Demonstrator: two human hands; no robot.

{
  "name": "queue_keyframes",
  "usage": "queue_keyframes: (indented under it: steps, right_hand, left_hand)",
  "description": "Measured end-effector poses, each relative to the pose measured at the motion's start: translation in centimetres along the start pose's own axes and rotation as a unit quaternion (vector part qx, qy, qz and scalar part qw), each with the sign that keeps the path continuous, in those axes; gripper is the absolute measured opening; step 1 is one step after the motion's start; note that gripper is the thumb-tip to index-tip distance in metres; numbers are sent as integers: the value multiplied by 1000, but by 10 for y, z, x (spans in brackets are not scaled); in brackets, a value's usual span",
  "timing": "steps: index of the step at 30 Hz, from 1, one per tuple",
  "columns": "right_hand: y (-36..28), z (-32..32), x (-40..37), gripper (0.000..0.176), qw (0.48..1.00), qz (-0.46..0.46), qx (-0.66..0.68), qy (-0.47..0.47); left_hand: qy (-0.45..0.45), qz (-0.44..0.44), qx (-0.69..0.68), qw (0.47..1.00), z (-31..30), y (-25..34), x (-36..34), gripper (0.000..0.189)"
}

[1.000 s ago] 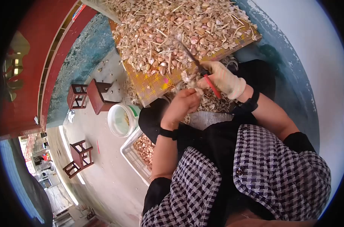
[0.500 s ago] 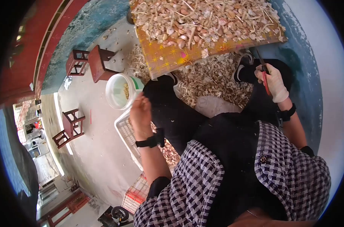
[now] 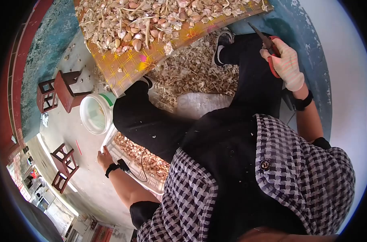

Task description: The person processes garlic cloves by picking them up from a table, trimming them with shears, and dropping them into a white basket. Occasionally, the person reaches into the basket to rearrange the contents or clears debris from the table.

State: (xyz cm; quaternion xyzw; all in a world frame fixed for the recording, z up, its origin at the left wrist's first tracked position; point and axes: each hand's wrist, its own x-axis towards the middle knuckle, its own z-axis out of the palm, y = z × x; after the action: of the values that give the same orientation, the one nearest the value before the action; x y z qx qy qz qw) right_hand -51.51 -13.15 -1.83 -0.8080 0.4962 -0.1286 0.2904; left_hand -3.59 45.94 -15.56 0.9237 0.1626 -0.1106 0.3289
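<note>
At the lower left, my left hand (image 3: 105, 158) is bare, its fingers bent at the rim of a white plastic crate (image 3: 146, 186). Reddish garlic cloves (image 3: 151, 163) fill the crate. My right hand (image 3: 287, 66) wears a thin whitish glove and is closed around the red handles of scissors (image 3: 268, 42). Their dark blades point up and away from me. Beside the crate stands a white bucket (image 3: 86, 115) with a green band and some pale contents. Ahead is a yellow patterned board (image 3: 110, 70) heaped with garlic cloves, skins and dry stems (image 3: 139, 24).
Dry garlic skins (image 3: 191, 68) cover the floor between my feet, around a pale sack-like thing (image 3: 203, 105). Dark red wooden stools (image 3: 66, 90) stand at the left, with another stool (image 3: 65, 167) lower down. A blue and white wall (image 3: 312, 52) rises close on my right.
My left hand has moved from beside the bucket down to the crate rim. The view has shifted, showing more of the crate. My right hand still holds the scissors, their blades now more visible.
</note>
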Motion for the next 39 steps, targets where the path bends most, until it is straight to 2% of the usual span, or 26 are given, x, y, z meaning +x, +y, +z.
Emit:
queue_keyframes:
  steps: [1, 2, 3, 4, 7, 8, 10, 12, 14, 15, 16, 19, 21, 23, 24, 26, 28, 30, 32, 35, 38, 39]
  right_hand:
    - [2, -3, 2, 31, 1000, -1, -11, 17]
    - [10, -2, 3, 32, 999, 2, 11, 39]
    - [16, -3, 4, 32, 998, 27, 41, 34]
    - [20, -1, 5, 31, 996, 51, 61, 37]
    - [35, 3, 6, 29, 993, 88, 66, 50]
    - [38, 4, 4, 29, 993, 93, 58, 50]
    - [36, 5, 3, 27, 991, 97, 65, 64]
    - [33, 5, 5, 26, 989, 104, 74, 77]
    - [32, 5, 8, 26, 987, 113, 78, 86]
    - [36, 8, 8, 26, 986, 106, 83, 97]
    - [39, 11, 8, 25, 986, 98, 87, 107]
    - [40, 14, 5, 24, 982, 102, 99, 121]
    - [39, 14, 3, 22, 977, 112, 122, 130]
    - [35, 14, 0, 19, 969, 126, 162, 136]
    - [34, 15, -2, 18, 971, 116, 158, 136]
    - [33, 15, -6, 16, 974, 98, 151, 136]
    - [30, 14, -12, 15, 974, 106, 148, 137]
    - [35, 17, -15, 14, 971, 90, 162, 149]
    - [42, 17, -17, 14, 966, 81, 198, 148]
    - [46, 21, -17, 19, 963, 42, 200, 176]
    - [52, 17, -25, 30, 965, 27, 207, 157]
    - [55, 17, -28, 37, 966, 21, 206, 152]
  left_hand:
    - [6, 78, 232, 970, -10, -5, -7, 36]
    - [26, 144, 406, 902, -13, -1, -18, 40]
    - [41, 166, 462, 870, -18, 3, -22, 45]
    - [51, 181, 490, 851, -20, 9, -22, 49]
    - [55, 182, 440, 878, -27, 14, -2, 46]
    - [10, 125, 353, 927, -27, 18, -4, 41]
    - [-115, 192, 365, 904, -27, -17, -6, 36]
    - [-236, 260, 370, 860, -27, -63, -8, 39]
    - [-185, 23, 210, 960, 3, -40, -44, 49]
    - [-47, -250, 23, 967, 31, 7, -91, 56]
    - [-63, -159, -10, 985, 32, 16, -107, 39]
    - [-133, 48, -120, 983, 40, 83, -160, 22]
    - [-155, 128, -93, 975, 61, 164, -223, 11]
    - [-252, 186, -73, 947, 90, 205, -252, 19]
    - [-308, 206, -47, 928, 112, 219, -259, 21]
    - [-477, 202, -1, 856, 174, 222, -247, 27]
    - [-532, 283, 186, 776, 246, 214, -227, 27]
    - [-498, 489, 252, 670, 319, 185, -204, 24]
    - [-439, 668, 296, 523, 380, 152, -186, 22]
    - [-490, 686, 356, 404, 434, 99, -181, 17]
    - [-581, 429, 319, 614, 455, 52, -179, 18]
    - [-590, 372, 339, 632, 453, 39, -172, 17]
